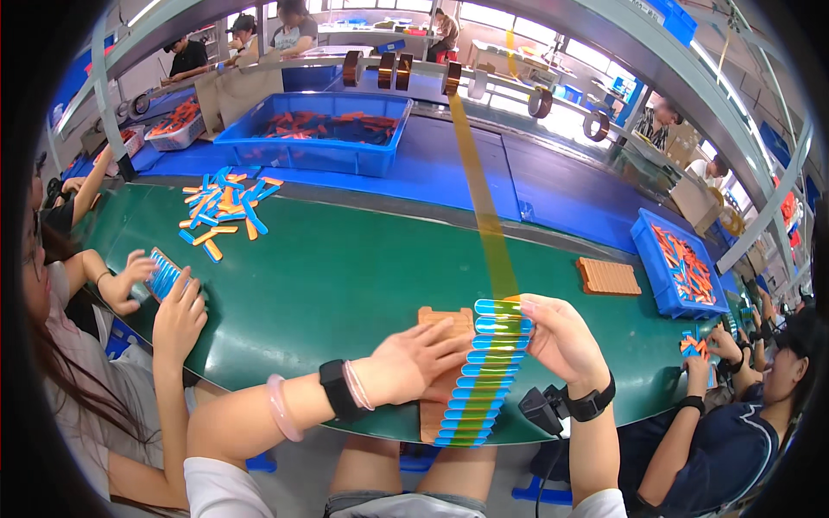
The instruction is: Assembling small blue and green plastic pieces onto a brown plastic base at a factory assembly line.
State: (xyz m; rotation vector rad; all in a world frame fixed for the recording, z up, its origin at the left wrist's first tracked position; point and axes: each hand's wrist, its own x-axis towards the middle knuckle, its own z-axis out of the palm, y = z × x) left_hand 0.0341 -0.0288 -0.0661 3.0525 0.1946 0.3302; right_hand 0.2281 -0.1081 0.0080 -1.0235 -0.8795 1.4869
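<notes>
A row of slim blue pieces with rounded ends (pixel 488 369) lies side by side, joined by a band of amber tape (pixel 484 203). The tape runs up from a roll (pixel 452 78) on the overhead bar. With thumb and fingers closed, my right hand (pixel 563 338) grips the row's far right end, by the tape. My left hand (pixel 420 361) has its fingers stretched out over an orange grooved block (pixel 434 406), fingertips at the row's left edge. Part of the block is hidden under that hand and the row.
Loose blue and orange pieces (pixel 223 205) lie heaped at the far left of the green table (pixel 302 268). Another grooved block (pixel 609 276) and a blue bin (pixel 682 263) stand to the right. A larger blue bin (pixel 315 160) is behind. Co-workers sit on both sides.
</notes>
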